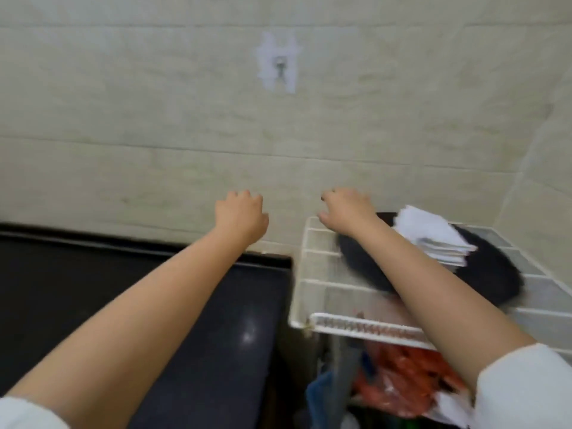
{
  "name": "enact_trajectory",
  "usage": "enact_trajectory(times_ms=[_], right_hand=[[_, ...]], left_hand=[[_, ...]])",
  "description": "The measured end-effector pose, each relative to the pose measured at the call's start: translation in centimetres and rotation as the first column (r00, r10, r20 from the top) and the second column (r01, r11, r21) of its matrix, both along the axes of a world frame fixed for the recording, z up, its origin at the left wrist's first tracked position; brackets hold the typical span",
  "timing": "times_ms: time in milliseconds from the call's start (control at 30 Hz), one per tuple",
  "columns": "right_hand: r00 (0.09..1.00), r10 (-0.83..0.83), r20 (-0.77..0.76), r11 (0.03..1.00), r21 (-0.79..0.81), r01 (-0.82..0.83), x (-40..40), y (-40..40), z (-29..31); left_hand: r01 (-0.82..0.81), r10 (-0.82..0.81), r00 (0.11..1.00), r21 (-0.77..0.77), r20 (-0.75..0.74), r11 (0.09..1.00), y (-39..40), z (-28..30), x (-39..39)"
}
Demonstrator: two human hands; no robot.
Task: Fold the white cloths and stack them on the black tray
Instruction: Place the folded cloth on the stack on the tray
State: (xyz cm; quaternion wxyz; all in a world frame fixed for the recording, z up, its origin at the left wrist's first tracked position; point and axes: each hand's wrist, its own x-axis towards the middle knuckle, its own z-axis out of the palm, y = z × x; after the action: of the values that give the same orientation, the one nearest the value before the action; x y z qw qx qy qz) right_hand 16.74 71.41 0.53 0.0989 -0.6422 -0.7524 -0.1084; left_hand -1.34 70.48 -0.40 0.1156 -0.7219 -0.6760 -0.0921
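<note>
A stack of folded white cloths (433, 239) lies on the far part of a black tray (483, 274), which rests on a white wire rack (312, 274) at the right. My right hand (346, 212) hovers over the rack's far left corner, just left of the tray, with its fingers bent and apart and nothing in them. My right forearm crosses over the tray's near side and hides part of it. My left hand (240, 216) is raised in front of the wall, left of the rack, fingers curled in, holding nothing. The frame is motion-blurred.
A black countertop (93, 289) runs along the left under my left arm. The beige tiled wall (185, 119) carries an adhesive hook (280, 66). Below the rack sit an orange-red plastic bag (399, 385) and some blue fabric (322, 394).
</note>
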Motion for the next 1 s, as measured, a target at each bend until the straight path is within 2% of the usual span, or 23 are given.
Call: enact_trajectory(times_ms=[100,200,267,333,467,633,800,1000], right_hand=[[0.976,0.209,-0.058,0.977,0.063,-0.206,-11.7,-0.9,-0.4],[0.912,0.395,-0.111,0.918,0.057,-0.391,-23.3,-2.6,-1.6],[0.864,0.490,-0.115,0.870,0.001,-0.493,-30.5,-4.0,-2.9],[0.825,0.555,-0.107,0.820,-0.100,-0.564,-37.1,-5.2,-4.8],[0.756,0.646,-0.101,0.713,-0.273,-0.646,-48.8,-7.0,-9.7],[0.665,0.739,-0.103,0.582,-0.399,-0.708,-61.9,-8.2,-15.1],[0.611,0.783,-0.121,0.526,-0.397,-0.752,-75.7,-4.8,-16.2],[0.615,0.778,-0.126,0.534,-0.383,-0.754,-90.7,1.8,-14.1]], left_hand=[[-0.123,0.123,0.992,0.025,-0.013,0.992,-3.7,-0.2,-10.8],[-0.263,0.262,0.965,0.051,0.030,0.963,-8.1,-1.2,-21.2],[-0.353,0.353,0.936,0.040,0.020,0.935,-11.1,-2.4,-27.6],[-0.443,0.443,0.897,-0.033,0.000,0.896,-14.1,-4.2,-33.5],[-0.611,0.618,0.786,-0.172,-0.013,0.773,-18.9,-8.6,-43.8],[-0.700,0.729,0.683,-0.308,-0.030,0.644,-21.6,-13.4,-54.9],[-0.737,0.760,0.647,-0.304,-0.063,0.603,-18.4,-14.7,-67.6],[-0.749,0.772,0.634,-0.294,-0.056,0.594,-13.1,-12.9,-81.8]])
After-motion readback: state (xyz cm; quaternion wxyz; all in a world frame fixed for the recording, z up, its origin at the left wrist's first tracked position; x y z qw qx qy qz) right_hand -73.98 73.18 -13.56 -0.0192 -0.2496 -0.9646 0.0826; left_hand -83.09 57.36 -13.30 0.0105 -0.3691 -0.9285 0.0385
